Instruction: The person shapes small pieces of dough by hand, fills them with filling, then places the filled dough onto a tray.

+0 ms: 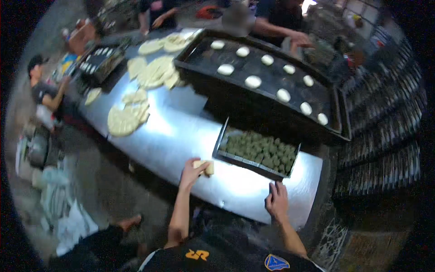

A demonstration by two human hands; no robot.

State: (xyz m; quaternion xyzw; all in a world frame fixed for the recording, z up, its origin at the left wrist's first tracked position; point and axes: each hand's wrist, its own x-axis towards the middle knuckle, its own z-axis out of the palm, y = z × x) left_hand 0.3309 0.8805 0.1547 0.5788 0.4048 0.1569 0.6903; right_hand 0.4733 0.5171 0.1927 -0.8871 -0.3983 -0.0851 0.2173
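Note:
On the metal table, my left hand point(191, 172) is closed around a small pale piece of dough point(209, 168), which sticks out past the fingers. My right hand point(277, 199) is over the tabletop just below the near right corner of a metal tray point(247, 167). Its fingers are loosely bent and apart, and I see nothing in them. Many greenish-brown lumps of filling point(260, 149) lie in that tray, between and beyond my hands. Larger slabs of pale dough point(124, 119) rest farther left on the table.
A large dark baking tray point(213, 65) holding several white dough rounds point(253, 81) stands behind the filling tray. More dough sheets point(156, 72) lie at the back. Stacked racks point(378, 149) stand on the right. Other people work across the table and at the left.

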